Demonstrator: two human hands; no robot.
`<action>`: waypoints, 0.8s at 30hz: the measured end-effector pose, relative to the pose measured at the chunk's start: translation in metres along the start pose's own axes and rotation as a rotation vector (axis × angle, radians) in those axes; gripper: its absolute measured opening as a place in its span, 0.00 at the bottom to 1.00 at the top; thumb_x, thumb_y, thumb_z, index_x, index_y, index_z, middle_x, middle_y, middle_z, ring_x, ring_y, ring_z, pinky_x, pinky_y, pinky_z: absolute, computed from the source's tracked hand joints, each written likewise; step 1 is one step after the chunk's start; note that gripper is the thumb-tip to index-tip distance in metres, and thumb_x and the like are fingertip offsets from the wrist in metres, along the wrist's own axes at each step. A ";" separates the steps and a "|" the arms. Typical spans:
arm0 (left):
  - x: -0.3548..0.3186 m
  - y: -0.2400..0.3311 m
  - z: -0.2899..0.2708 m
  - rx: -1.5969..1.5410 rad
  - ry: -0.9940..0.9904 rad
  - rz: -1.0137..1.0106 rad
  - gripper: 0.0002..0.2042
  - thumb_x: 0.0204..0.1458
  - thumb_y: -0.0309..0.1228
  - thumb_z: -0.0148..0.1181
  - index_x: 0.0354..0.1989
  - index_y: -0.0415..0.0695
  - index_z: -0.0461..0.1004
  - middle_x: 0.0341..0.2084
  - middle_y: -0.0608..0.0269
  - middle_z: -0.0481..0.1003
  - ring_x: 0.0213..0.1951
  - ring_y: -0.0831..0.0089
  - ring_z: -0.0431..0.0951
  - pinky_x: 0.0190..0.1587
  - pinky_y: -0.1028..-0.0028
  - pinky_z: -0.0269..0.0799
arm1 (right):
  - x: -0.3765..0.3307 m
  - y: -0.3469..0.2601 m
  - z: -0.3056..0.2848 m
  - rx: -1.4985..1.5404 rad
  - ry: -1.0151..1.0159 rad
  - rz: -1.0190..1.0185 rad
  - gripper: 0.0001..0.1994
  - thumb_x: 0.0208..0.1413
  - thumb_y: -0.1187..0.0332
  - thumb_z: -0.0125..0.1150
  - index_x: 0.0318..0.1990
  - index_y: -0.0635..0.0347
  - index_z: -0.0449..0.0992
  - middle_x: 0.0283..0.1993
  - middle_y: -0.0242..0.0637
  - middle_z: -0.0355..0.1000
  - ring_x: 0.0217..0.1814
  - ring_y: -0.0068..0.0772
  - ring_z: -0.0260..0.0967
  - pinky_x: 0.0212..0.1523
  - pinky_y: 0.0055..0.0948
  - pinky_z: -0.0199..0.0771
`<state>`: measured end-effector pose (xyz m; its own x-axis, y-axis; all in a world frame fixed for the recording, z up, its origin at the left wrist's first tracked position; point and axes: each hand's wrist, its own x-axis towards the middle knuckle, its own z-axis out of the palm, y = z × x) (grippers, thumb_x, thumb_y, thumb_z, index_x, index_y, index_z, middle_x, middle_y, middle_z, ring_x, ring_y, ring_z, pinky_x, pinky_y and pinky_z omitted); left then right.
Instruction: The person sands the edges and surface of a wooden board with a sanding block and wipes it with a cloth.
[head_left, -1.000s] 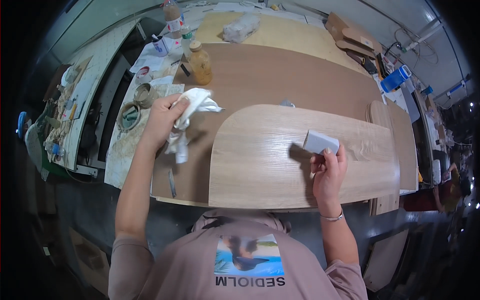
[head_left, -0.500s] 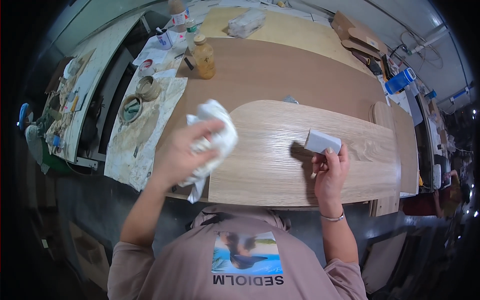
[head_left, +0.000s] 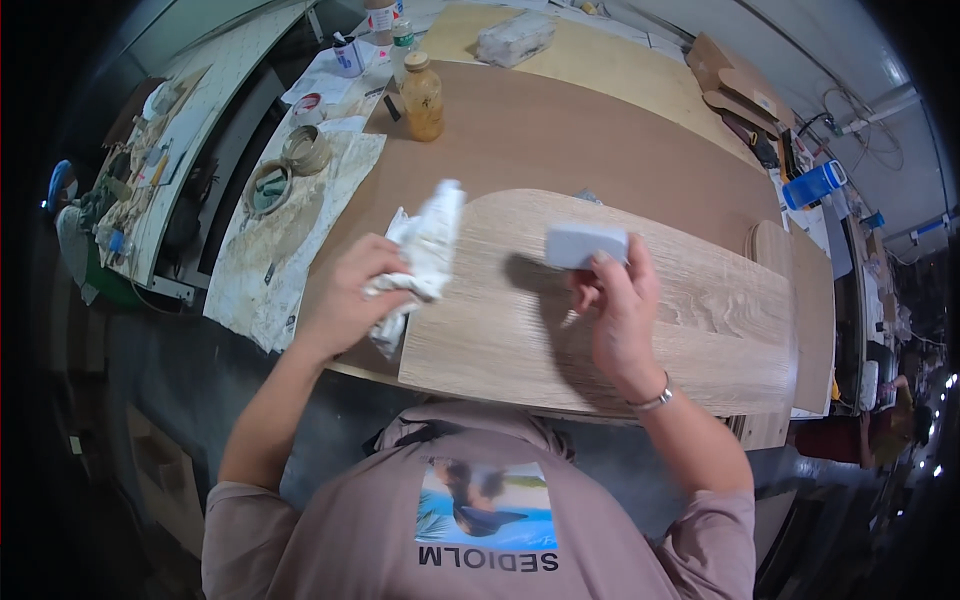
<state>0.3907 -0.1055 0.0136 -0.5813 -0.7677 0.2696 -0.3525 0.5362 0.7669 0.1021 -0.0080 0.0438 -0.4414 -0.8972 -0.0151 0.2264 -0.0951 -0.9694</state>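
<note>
Head view. Left hand (head_left: 345, 305), left of centre, closed around a crumpled white rag (head_left: 425, 250), with the cloth bunched over the rounded left end of a pale oak-grain board with curved corners (head_left: 690, 320). Right hand (head_left: 620, 315), just right of centre, gripped a small grey rectangular block (head_left: 585, 243) between fingertips and thumb, raised above the board's upper middle, its shadow cast just to the left. Board spread across centre and right of frame, near edge along the torso, far edge arched against a darker brown tabletop panel (head_left: 560, 130). Bare wood open to the right of the block, out to the board's right end. Upper left: stained paper sheet (head_left: 290, 240) with two round tins (head_left: 268, 188) beside the tabletop's left edge; an amber glass bottle with a tan cap (head_left: 422, 97) upright near the top, well apart from both hands. Blue cylindrical container (head_left: 812, 184) at the upper right.
</note>
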 end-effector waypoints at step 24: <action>-0.025 0.026 0.031 -0.627 0.166 -0.538 0.16 0.49 0.19 0.67 0.45 0.39 0.71 0.36 0.68 0.75 0.39 0.81 0.74 0.45 0.79 0.72 | 0.016 0.028 0.023 -0.024 -0.144 -0.010 0.08 0.62 0.69 0.57 0.42 0.63 0.68 0.28 0.32 0.72 0.24 0.13 0.65 0.22 0.15 0.63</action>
<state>0.3734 -0.0614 0.0086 -0.3176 -0.9308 -0.1809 -0.0492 -0.1744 0.9834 0.1217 -0.0350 0.0224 -0.3138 -0.9491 0.0285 0.2013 -0.0959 -0.9748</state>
